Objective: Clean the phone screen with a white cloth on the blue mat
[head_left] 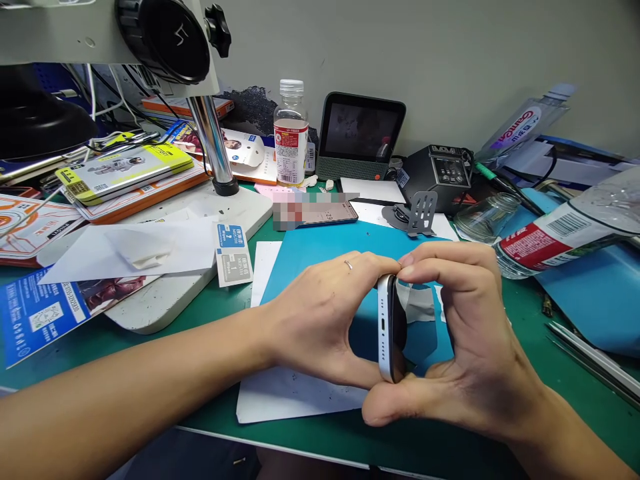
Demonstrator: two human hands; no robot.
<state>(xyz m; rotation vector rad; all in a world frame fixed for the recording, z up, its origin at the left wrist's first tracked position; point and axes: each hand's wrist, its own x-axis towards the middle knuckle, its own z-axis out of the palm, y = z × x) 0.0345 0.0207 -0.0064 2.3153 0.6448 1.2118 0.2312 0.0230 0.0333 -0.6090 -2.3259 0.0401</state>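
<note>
A smartphone (384,330) is held on its long edge between my two hands, its bottom end with the charging port and speaker holes facing me. My left hand (320,317) grips it from the left, with a ring on one finger, fingers along the top edge and thumb at the lower edge. From the other side my right hand (465,327) closes on it, fingertips at the top and thumb beneath. The dark glossy screen side faces right. Below lies a blue mat (310,267) over a white sheet (295,400).
At left stands a microscope stand (213,147) with flat boxes (125,170) and papers (165,247). Behind are a second phone (325,212), a labelled bottle (291,140), a display device (363,130) and a black box (437,173). Plastic bottles (560,230) and tweezers (595,353) lie right.
</note>
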